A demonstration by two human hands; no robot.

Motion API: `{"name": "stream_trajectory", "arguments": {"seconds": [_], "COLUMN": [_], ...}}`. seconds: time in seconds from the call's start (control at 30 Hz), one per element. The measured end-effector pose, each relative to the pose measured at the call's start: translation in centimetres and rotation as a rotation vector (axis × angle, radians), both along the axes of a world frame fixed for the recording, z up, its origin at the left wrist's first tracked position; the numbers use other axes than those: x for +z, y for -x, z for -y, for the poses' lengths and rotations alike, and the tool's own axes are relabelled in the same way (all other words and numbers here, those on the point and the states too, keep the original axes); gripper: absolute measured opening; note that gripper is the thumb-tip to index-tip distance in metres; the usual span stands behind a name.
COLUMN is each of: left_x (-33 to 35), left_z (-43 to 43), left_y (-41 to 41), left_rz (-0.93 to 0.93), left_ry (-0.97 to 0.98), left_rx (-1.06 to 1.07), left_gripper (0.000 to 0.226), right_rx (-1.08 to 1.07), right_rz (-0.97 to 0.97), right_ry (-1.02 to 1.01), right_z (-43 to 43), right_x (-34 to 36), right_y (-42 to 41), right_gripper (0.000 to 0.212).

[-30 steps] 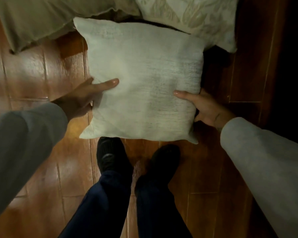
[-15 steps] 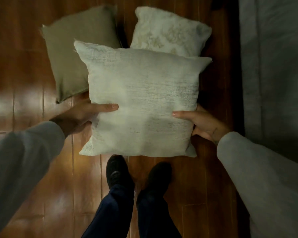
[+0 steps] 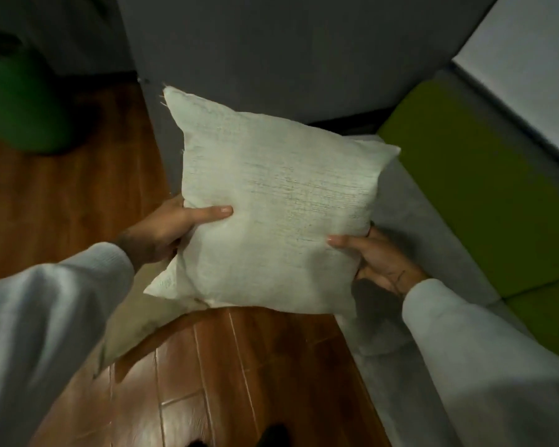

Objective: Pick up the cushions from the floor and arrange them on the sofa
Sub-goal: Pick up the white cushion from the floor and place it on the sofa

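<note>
A cream woven cushion [image 3: 271, 204] is held in the air, the left hand [image 3: 162, 232] gripping its left edge and the right hand [image 3: 378, 261] its lower right edge, thumbs on top. Right of the cushion lies the grey sofa [image 3: 433, 240] with a green seat pad [image 3: 484, 188]; below the cushion is wooden floor [image 3: 239, 366]; a green round object [image 3: 17, 104] sits far to the left.

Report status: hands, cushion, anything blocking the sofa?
Left hand and right hand each have a grip on the white cushion, held off the floor. Grey sofa beside it on the right, green seat bare. Nothing blocking.
</note>
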State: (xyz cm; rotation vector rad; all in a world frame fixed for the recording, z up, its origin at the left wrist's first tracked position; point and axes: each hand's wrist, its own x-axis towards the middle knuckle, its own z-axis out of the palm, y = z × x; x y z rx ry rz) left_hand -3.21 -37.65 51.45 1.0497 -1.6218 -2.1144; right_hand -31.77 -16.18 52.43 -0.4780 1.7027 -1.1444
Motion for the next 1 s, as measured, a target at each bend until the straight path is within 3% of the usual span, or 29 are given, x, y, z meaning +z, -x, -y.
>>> {"name": "stream_trajectory", "arguments": {"seconds": [0.23,0.43,0.6,0.73,0.9,1.0], "left_x": [15.3,21.7,22.7,21.5,17.7,14.9], "left_z": [-3.7,-11.1,-20.2,-27.9,-36.1,-40.4], "left_y": [10.2,20.5,30.8,38.6,49.2,54.8], "left_rz": [-0.190,-0.282,-0.337,-0.282,-0.200,-0.170], "left_ry": [0.131,0.208,0.184,0.152,0.071,-0.021], "left_rx": [-0.193,-0.420,-0.655,-0.797,-0.941,-0.964], "left_gripper": [0.056,0.065,0.056,0.068,0.056,0.051], "right_rx": [-0.248,-0.518,-0.741,-0.872,-1.009,-1.052], "right_rz": [-0.154,-0.225,-0.237,-0.255,-0.231,-0.151], "right_ry": [0.159,0.212,0.221,0.203,0.181,0.129], "right_z": [-8.4,-19.9,-31.4,-39.9,-48.7,-52.5], "right_x": [14.5,20.4,21.2,19.3,15.0,11.4], "right_y": [4.0,6.9,9.5,12.3,18.3,22.0], "right_gripper": [0.087,0.089,0.097,0.100,0.115,0.100]}}
